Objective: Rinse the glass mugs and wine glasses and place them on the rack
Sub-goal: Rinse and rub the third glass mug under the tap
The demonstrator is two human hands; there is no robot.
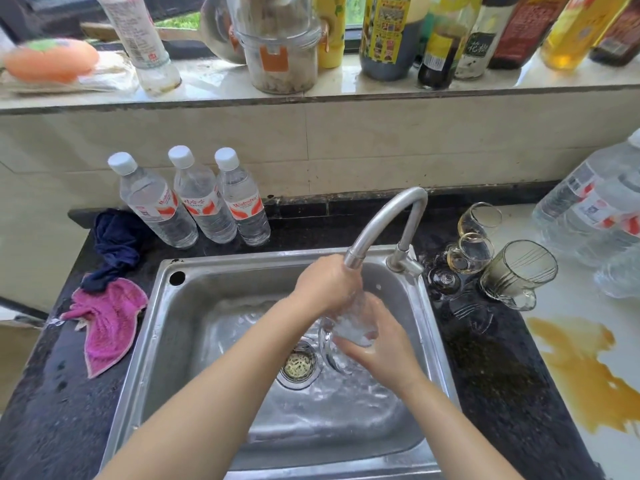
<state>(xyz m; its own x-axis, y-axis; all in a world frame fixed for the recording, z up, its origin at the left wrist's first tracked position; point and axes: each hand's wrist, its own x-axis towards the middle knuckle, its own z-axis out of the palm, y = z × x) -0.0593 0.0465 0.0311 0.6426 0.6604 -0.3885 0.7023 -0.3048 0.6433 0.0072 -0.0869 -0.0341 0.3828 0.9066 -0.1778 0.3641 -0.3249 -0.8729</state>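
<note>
There, over the sink [162, 341], my right hand [384, 348] gripped a glass mug [349, 327] from below while my left hand [327, 282], fingers curled, rubbed its top under the tap [384, 220].

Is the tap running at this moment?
On. Water streams from the faucet spout over the glass held in both hands, and ripples spread across the sink floor.

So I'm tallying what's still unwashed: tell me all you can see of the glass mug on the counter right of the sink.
The glass mug is clear, ribbed glass with a handle low on its near side. It leans tilted, mouth facing up and right, on the wet dark counter by the pale surface's edge, just right of two wine glasses. Neither hand touches it.
</note>
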